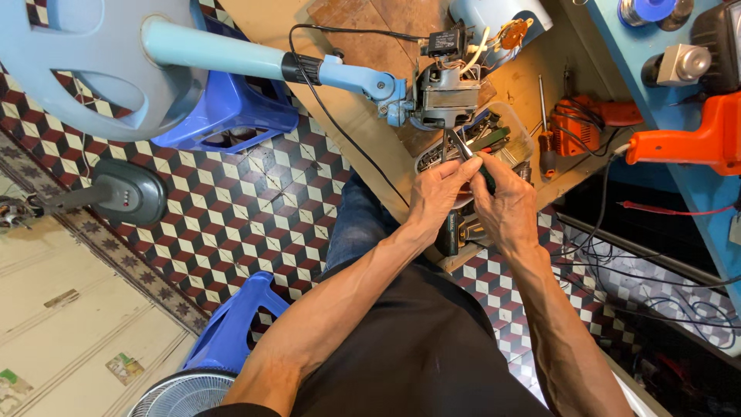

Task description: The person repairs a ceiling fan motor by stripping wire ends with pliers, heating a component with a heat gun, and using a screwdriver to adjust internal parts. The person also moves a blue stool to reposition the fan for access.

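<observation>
A light blue pedestal fan lies across the wooden workbench (363,123), its pole (231,58) leading to the bare motor (440,89) with loose wires. Both my hands are just below the motor. My right hand (505,205) grips pliers with a dark green handle (488,179), whose metal jaws (457,144) point up at the motor. My left hand (436,193) pinches near the jaws, fingertips touching the tool; whatever small part it holds is hidden.
A clear tray of tools (502,139) sits under my hands. An orange drill (594,120) and an orange tool (687,139) lie to the right. Blue plastic stools (231,108) stand on the checkered floor, beside a grey fan base (123,193). Cables tangle at right.
</observation>
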